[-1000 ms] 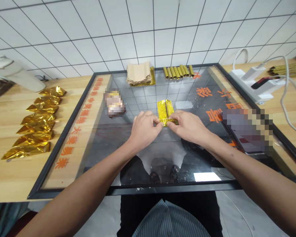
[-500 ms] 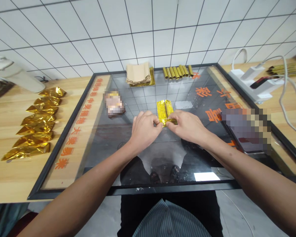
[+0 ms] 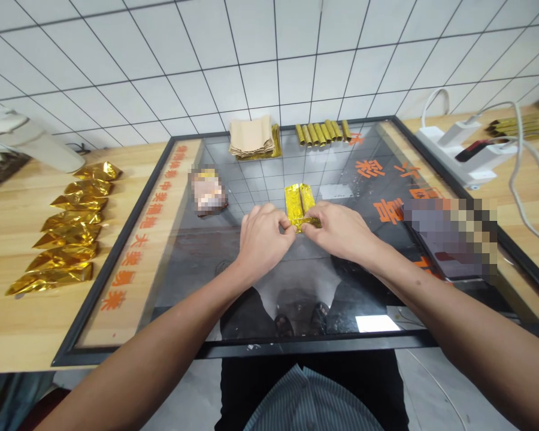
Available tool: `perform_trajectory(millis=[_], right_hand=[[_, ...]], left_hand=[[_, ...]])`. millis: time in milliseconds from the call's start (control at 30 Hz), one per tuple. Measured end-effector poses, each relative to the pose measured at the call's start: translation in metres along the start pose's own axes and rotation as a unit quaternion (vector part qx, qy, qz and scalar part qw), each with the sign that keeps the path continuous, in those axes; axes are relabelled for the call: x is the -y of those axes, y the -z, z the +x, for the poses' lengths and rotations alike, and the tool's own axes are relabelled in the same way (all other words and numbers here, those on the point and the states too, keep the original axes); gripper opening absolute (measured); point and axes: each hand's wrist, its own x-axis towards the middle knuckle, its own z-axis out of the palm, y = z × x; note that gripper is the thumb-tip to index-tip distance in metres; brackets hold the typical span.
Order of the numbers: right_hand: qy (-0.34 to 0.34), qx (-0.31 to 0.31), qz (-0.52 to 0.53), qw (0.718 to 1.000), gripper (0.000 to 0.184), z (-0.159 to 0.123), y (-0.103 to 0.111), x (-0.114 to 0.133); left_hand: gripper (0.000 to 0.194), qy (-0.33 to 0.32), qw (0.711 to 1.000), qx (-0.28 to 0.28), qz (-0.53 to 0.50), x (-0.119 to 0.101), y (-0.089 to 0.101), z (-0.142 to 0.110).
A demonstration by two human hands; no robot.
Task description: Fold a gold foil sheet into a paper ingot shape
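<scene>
A sheet of gold foil paper (image 3: 293,200) lies on the glass tabletop in front of me, with a lengthwise gap or crease right of its middle. Its near edge is turned up into a narrow fold or roll. My left hand (image 3: 267,239) pinches the left end of that edge between thumb and fingers. On the right end, my right hand (image 3: 341,230) grips the same strip, its fingers curled over it. Beyond the hands sit a stack of brown paper sheets (image 3: 250,136) with gold undersides and a row of several gold paper rolls (image 3: 322,133).
Several folded gold foil pieces (image 3: 67,236) line the wooden table at left. A blurred small packet (image 3: 208,191) lies on the black-framed glass. To the right are a phone-like dark object (image 3: 449,242), a white power strip (image 3: 458,152) and cables. A tiled wall (image 3: 251,54) stands behind.
The hands stay almost in place, both still pinching the near edge of the gold foil paper. The whole view has shifted very slightly.
</scene>
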Motion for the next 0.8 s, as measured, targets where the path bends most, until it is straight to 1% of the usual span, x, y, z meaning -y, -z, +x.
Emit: perform_trajectory(millis=[67,200,333,467,567,667,800], right_hand=[[-0.001,0.006,-0.002,1.000,0.023,0.000,0.001,0.001],[-0.007,0.011,0.003,1.000,0.023,0.000,0.003,0.002],[-0.007,0.011,0.004,1.000,0.023,0.001,0.002,0.001],[0.000,0.009,0.002,1.000,0.022,0.002,0.000,0.000],[0.004,0.010,-0.004,1.000,0.023,0.002,0.000,0.001],[0.005,0.010,-0.005,1.000,0.022,0.001,0.001,0.001],[0.011,0.013,-0.002,1.000,0.020,0.001,0.002,0.001]], left_hand=[[0.012,0.002,1.000,-0.007,-0.003,0.000,-0.001,0.000],[0.015,0.000,1.000,-0.018,-0.010,0.001,-0.002,-0.002],[0.011,-0.030,0.999,-0.028,-0.009,0.002,-0.003,-0.006],[0.009,-0.085,0.996,-0.025,0.026,0.003,-0.005,-0.007],[0.014,-0.136,0.988,-0.014,0.077,0.004,-0.004,-0.007],[0.025,-0.188,0.973,0.003,0.131,0.005,-0.001,-0.010],[0.036,-0.272,0.945,0.024,0.178,0.008,0.001,-0.015]])
